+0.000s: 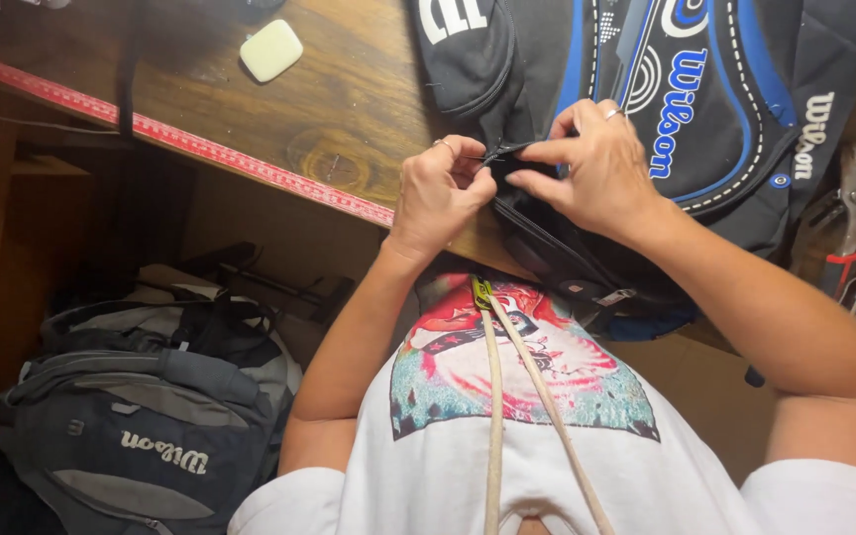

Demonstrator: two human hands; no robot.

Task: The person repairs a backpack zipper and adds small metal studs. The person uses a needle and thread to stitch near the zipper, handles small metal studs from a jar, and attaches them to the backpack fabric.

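Wooden surface point(349, 109) carried a black-and-blue bag point(705, 109) at its near edge, right of a pale bar point(270, 50). Left hand point(438, 193) and right hand point(596, 173) both pinched shut on its zipper point(507, 151), steadying the seam.

The bag point(705, 109) on the counter point(339, 119) is black with blue panels, white stitching and white lettering. The counter is dark brown wood, edged with a red measuring strip point(200, 149). A pale cream block point(270, 50) lies there. The floor backpack point(141, 426) is grey and black.
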